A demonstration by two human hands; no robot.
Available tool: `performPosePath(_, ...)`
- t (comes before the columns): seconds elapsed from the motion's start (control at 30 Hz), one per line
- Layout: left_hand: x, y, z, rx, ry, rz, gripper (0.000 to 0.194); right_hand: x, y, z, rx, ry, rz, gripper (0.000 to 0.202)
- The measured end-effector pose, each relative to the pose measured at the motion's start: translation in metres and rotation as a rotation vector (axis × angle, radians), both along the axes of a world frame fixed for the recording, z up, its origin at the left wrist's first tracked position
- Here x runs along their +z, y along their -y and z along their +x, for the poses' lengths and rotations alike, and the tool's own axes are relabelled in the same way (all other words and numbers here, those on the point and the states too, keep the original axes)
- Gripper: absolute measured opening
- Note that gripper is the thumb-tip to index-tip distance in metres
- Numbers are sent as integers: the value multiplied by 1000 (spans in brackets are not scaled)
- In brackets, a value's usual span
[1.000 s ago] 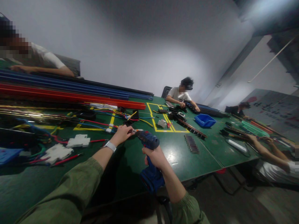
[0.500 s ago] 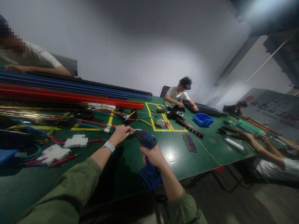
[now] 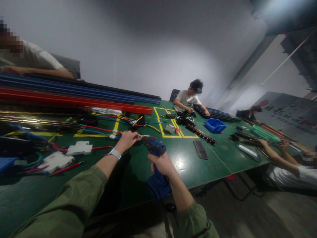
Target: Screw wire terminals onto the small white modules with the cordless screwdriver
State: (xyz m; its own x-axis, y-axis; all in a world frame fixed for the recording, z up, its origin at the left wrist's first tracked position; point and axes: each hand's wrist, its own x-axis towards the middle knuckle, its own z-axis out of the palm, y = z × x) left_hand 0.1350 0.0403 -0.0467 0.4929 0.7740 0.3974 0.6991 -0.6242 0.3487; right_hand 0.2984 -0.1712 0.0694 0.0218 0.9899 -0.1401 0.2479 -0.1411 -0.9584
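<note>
My right hand is wrapped round the handle of a blue cordless drill, whose nose points left and away from me. At the drill's tip my left hand is closed, its thumb and fingers pinching something too small to make out. Left of that hand, red and blue wires run through a small white connector. Two white breaker-like blocks with red leads lie nearer me on the green table.
Blue rails and red rails lie across the back left. Beyond my hands are a white block, a pixelated dark slab, and a blue bin. Several people sit around the table; a person's arms reach in at right.
The view has shifted slightly. Both hands and the drill keep nearly the same pose, with the drill's tip still at my left fingertips.
</note>
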Motion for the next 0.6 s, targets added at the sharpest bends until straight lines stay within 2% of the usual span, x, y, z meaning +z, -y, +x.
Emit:
performPosePath(0.37,7,5,1,2,-1,-24,27,-1,0,0,-16,-2,26,18)
performPosePath(0.6,6,5,1,9,7,-24,25,0,0,1,8,-27,25,18)
